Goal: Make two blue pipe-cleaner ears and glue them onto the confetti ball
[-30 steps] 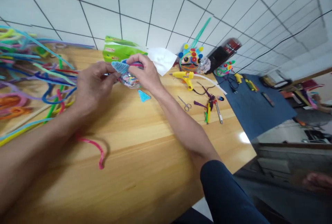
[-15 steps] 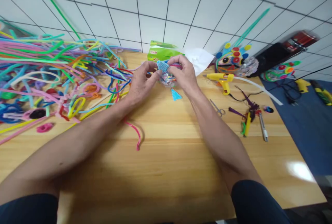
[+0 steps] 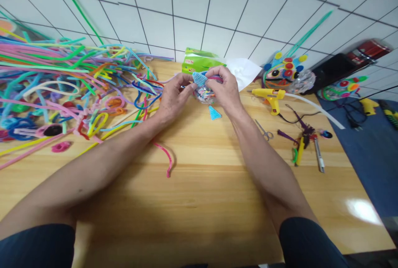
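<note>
A clear ball (image 3: pixel 205 97) with small colourful bits inside is gripped from both sides by my hands. My left hand (image 3: pixel 174 99) is closed at its left, thumb and fingers bent in. On the other side, my right hand (image 3: pixel 226 90) curls its fingers over the top, thumb at the front. Between my fingertips, a ribbed blue triangle (image 3: pixel 199 79) of pipe cleaner stands against the top of the ball. Pinkish and blue strands show under my right fingers. A second blue triangle (image 3: pixel 214 113) lies on the table just in front of the ball.
Pipe cleaners (image 3: pixel 62 73) heap up on the left. Behind my hands are a green packet (image 3: pixel 199 60) and white paper (image 3: pixel 245 71). To the right lie a yellow glue gun (image 3: pixel 270 97), scissors (image 3: pixel 265 130), a utility knife (image 3: pixel 319 156) and a decorated ball (image 3: pixel 281 73).
The view has shifted slightly, so everything sits a little further right. My hands keep nearly the same hold on the ball and blue triangle.
</note>
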Tool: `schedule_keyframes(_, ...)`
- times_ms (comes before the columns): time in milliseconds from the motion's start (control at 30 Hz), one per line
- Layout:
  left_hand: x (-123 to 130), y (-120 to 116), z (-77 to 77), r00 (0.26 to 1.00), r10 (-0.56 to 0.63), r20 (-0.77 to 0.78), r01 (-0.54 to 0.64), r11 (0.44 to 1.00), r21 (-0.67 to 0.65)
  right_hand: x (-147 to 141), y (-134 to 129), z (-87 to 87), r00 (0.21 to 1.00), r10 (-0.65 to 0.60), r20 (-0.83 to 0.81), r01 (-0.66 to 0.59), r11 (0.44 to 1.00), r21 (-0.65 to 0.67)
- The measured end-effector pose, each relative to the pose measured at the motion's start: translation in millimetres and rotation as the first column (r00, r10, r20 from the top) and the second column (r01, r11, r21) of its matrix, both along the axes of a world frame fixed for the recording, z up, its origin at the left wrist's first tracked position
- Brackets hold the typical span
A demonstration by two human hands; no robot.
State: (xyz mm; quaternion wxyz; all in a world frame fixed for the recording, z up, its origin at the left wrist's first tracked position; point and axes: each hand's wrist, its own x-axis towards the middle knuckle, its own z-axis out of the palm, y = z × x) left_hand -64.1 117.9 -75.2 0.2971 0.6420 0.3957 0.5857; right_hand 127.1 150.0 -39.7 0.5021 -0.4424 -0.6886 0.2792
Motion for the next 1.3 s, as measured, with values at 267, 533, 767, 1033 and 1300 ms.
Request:
schedule_keyframes(267, -2.1, -5.9, -2.2, 0.984, 0.140, -0.111, -0.131, 0.988, 0.079, -1.0, 1.9, -3.0, 1.000, -0.002, -0.006, 0.002, 1.000, 0.012)
schedule_keyframes(533, 1.8, -3.4, -5.9, 0.989, 0.098, -0.110, -0.092, 0.994, 0.058, -1.7, 1.9, -4.1, 1.000, -0.006, -0.004, 0.006, 1.000, 0.025)
schedule_keyframes(767, 2.9, -6.4, -0.9, 0.998, 0.020, -0.060, -0.021, 1.000, -0.012, -0.5, 2.4, -5.3, 1.000, 0.003, -0.008, -0.003, 1.000, 0.022)
schedule_keyframes(1033, 2.5, -8.7, 0.2, 0.998, 0.032, -0.046, -0.034, 0.999, -0.033, -0.5, 5.3, -7.3, 1.000, 0.008, -0.027, -0.007, 1.000, 0.008)
schedule_keyframes(1300, 3.6, -8.6, 0.3, 0.999, 0.045, -0.013, -0.045, 0.998, -0.036, -0.3, 3.7, -5.5, 1.000, 0.015, -0.019, -0.015, 1.000, 0.008)
